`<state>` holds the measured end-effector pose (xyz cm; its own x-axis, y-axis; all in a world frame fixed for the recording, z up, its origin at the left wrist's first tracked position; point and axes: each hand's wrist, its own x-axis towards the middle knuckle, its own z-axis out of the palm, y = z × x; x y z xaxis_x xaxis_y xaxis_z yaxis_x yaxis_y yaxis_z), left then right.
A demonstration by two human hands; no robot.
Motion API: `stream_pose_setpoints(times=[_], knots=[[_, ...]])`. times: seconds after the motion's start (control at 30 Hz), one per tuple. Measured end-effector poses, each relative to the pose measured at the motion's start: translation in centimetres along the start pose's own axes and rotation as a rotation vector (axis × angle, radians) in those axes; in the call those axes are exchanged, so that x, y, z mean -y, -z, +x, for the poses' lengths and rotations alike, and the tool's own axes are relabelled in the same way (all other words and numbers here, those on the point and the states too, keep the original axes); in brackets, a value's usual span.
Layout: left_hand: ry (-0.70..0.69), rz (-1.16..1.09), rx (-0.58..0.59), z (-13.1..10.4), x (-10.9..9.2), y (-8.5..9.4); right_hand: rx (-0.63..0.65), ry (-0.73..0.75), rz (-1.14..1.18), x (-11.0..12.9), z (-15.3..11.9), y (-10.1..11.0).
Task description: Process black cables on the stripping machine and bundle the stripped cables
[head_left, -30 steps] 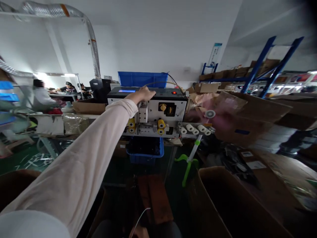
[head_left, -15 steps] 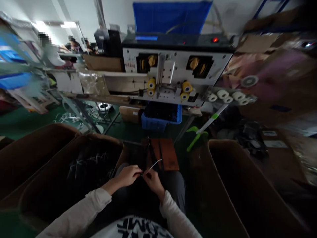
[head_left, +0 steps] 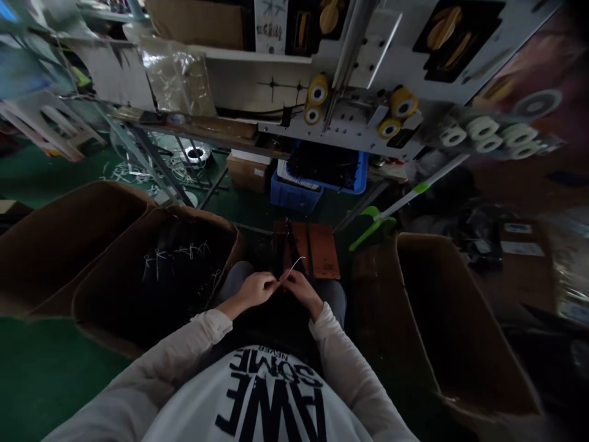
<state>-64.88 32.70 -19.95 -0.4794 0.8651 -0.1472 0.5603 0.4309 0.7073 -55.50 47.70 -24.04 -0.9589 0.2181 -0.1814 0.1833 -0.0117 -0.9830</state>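
Above my lap, my left hand (head_left: 259, 288) and my right hand (head_left: 298, 287) meet, fingertips almost touching. A thin white tie (head_left: 297, 264) sticks up from the pinched fingers of my right hand and curves to the right. My left fingers are closed too, on something too small and dark to make out. Just beyond the hands lies a reddish-brown board (head_left: 323, 250) with dark strips across it.
A cardboard box (head_left: 234, 245) with dark items and white ties stands at left, another carton (head_left: 398, 294) at right. Ahead are a machine with yellow rollers (head_left: 317, 89), a blue crate (head_left: 294, 195) and a green-footed stand (head_left: 375, 227).
The view has tilted down and come nearer the machine, so my hands and the boxes appear higher. My hands remain together, with the white tie still at my right fingers.
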Motion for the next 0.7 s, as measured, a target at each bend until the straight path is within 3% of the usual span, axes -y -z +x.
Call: stream_pose_setpoints(times=[0.13,0.3,0.5,0.7], knots=[[-0.029,-0.087,0.0,0.5,0.8,-0.2,0.026,-0.028,0.03,-0.3,-0.1,0.2],[-0.017,-0.139,0.035,1.2,1.3,-0.7,0.038,0.023,-0.167,-0.2,-0.4,0.3],[0.119,-0.216,0.081,2.0,1.5,-1.4,-0.133,0.257,-0.495,0.0,-0.7,-1.1],[0.132,-0.171,-0.113,0.7,0.9,-2.0,-0.339,0.166,-0.163,-0.3,-1.7,-2.8]])
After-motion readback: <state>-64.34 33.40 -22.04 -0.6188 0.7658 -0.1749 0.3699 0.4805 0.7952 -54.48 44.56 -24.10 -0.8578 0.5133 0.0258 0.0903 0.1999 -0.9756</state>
